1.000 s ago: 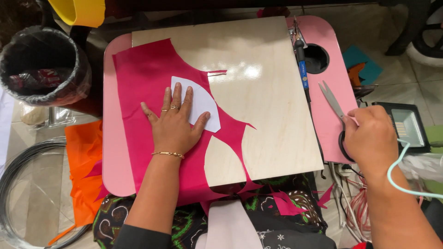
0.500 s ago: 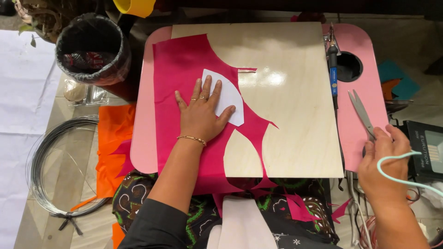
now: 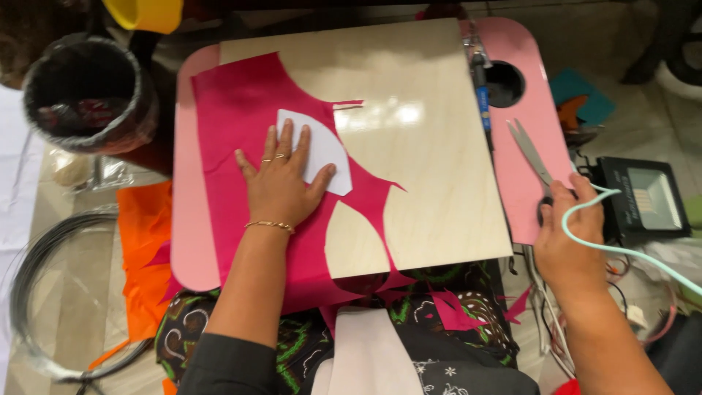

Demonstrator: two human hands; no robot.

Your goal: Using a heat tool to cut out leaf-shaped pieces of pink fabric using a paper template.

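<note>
The board is pale wood, smooth, with a soft sheen. The pink table looks like matt plastic. The magenta fabric is matt woven cloth; the white pattern on it looks like paper. The scissors have bright metal blades. The wire coil is dark and glossy.
</note>
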